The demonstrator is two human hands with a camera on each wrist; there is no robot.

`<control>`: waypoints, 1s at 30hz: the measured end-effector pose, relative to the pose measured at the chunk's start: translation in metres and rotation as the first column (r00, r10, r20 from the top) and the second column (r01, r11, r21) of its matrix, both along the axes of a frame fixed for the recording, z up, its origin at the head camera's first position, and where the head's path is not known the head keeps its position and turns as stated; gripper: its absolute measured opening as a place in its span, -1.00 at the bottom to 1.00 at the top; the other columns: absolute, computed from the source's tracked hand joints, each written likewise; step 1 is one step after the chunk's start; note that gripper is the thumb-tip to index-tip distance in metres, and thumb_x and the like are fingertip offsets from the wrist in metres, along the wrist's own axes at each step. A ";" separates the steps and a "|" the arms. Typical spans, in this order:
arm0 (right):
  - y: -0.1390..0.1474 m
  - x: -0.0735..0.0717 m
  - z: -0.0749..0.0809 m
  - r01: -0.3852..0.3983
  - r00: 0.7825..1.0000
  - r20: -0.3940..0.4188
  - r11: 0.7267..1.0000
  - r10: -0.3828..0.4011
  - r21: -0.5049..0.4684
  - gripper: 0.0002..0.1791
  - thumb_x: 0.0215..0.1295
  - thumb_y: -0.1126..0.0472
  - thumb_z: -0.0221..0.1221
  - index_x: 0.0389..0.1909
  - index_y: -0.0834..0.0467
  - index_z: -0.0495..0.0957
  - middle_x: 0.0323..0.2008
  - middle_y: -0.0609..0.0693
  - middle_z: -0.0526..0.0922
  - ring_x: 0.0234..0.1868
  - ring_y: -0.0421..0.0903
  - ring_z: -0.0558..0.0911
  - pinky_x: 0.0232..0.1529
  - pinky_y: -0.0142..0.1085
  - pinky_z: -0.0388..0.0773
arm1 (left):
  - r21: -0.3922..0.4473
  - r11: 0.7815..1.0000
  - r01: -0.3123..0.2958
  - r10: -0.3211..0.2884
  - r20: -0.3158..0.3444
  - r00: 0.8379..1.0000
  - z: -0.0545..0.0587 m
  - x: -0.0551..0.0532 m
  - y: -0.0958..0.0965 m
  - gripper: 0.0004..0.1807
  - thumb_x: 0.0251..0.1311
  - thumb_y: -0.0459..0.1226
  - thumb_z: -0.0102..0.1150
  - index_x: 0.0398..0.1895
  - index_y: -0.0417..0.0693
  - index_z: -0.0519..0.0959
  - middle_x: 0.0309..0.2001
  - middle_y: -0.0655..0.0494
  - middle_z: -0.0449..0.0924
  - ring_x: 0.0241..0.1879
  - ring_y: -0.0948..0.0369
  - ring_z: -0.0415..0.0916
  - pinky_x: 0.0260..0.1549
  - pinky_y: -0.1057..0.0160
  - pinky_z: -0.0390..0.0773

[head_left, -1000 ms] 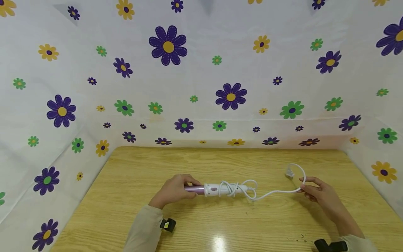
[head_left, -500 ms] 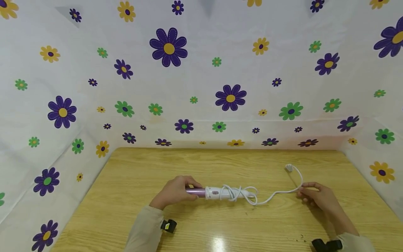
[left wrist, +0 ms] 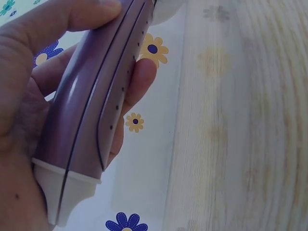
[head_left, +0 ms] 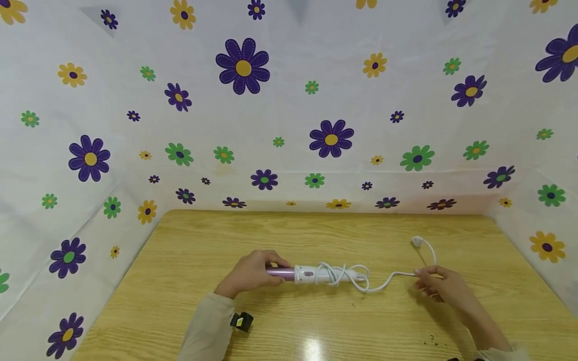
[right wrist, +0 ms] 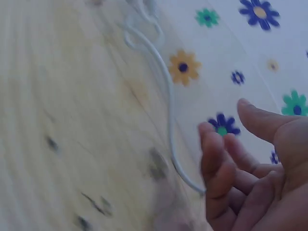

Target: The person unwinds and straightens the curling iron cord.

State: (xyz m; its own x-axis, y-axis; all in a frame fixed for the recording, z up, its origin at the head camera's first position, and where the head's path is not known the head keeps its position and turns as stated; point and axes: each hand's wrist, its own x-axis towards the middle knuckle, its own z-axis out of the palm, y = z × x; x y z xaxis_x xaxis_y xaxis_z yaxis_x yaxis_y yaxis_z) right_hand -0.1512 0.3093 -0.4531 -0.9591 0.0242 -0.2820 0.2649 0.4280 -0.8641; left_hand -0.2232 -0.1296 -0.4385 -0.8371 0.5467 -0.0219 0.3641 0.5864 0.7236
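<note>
Two hands, wooden table, flowered backdrop

**One high view, two close**

From the head we look forward and down over the surface to the flowered cloth. Close at the left wrist, we face the purple wand; from the right wrist, the right hand and the cord beyond. All three views share surface and cloth.
</note>
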 end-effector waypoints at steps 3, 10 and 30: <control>-0.019 0.004 -0.005 -0.143 0.988 0.048 0.988 0.146 -0.058 -0.38 0.43 -0.04 0.02 0.17 0.47 0.35 -0.34 -0.09 0.73 -0.41 -0.23 0.66 -0.40 -0.35 0.55 | -0.006 1.000 -0.002 0.002 -0.001 1.000 0.001 0.001 0.000 -0.67 -0.03 -0.24 0.38 -0.11 0.12 0.71 -0.16 0.20 0.66 -0.32 0.26 0.50 -0.30 0.25 0.51; -0.050 0.002 -0.012 -0.221 0.971 0.052 0.959 0.233 -0.178 -0.37 0.44 -0.01 0.02 0.19 0.51 0.32 -0.29 -0.03 0.73 -0.35 -0.20 0.71 -0.38 -0.37 0.60 | -0.015 1.000 0.005 -0.005 -0.009 1.000 0.004 0.002 0.001 -0.66 -0.03 -0.23 0.38 -0.10 0.11 0.70 -0.15 0.18 0.66 -0.30 0.26 0.50 -0.28 0.25 0.51; -0.068 -0.033 -0.025 0.086 0.995 -0.020 0.929 -0.099 -0.361 -0.57 0.44 0.27 0.00 0.19 0.40 0.18 -0.38 -0.14 0.74 -0.38 -0.31 0.70 -0.37 -0.44 0.60 | 0.019 1.000 0.025 -0.026 0.030 0.999 0.002 0.002 0.003 -0.68 -0.02 -0.25 0.39 -0.11 0.12 0.71 -0.15 0.17 0.65 -0.31 0.25 0.51 -0.29 0.28 0.52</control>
State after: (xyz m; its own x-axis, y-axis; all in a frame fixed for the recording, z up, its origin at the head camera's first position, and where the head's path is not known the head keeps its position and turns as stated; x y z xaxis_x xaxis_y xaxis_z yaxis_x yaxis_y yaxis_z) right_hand -0.1838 0.2413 -0.4777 -0.9674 0.0169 -0.2527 0.2533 0.0620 -0.9654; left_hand -0.2215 -0.1266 -0.4364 -0.8220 0.5683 -0.0368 0.3563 0.5637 0.7451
